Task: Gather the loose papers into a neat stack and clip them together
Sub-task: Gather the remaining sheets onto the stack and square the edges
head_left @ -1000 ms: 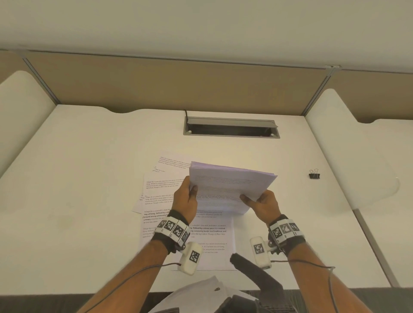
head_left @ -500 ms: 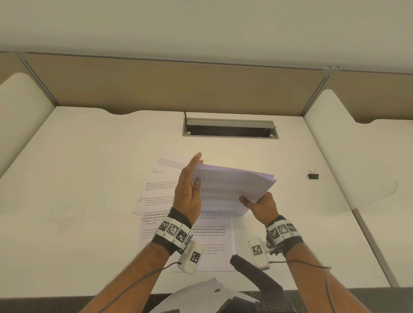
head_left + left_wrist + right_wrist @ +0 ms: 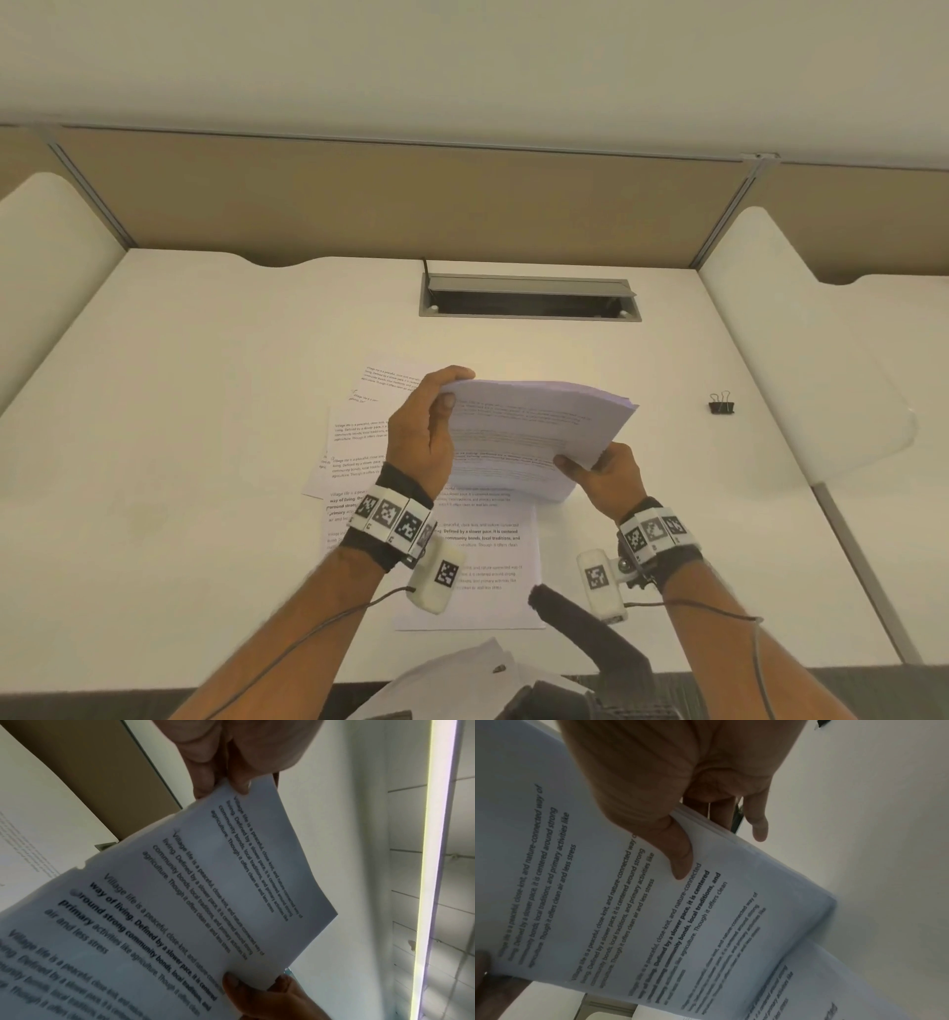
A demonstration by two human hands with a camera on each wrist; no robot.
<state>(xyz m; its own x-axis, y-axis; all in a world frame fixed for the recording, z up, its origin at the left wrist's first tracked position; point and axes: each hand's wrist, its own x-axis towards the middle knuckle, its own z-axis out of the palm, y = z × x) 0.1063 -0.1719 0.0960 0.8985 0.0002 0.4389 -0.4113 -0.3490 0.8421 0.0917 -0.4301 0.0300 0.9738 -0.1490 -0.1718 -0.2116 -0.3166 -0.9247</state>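
Both hands hold a stack of papers raised above the desk, roughly at the centre of the head view. The left hand sits at the stack's 9 o'clock edge, its grip closed on the far left corner, with the fingers curled over the top edge and the thumb on the printed face. The right hand takes the near right corner at about 4 o'clock, its grip pinching the sheets between the thumb on the printed page and the fingers behind. Under the raised stack, more loose sheets lie overlapping on the desk, fanning toward 10 o'clock, and one page lies flat at 6 o'clock near the desk's front edge. A black binder clip stands alone on the desk at 3 o'clock, well apart from the papers. A grey cable slot is set into the desk at 12 o'clock.
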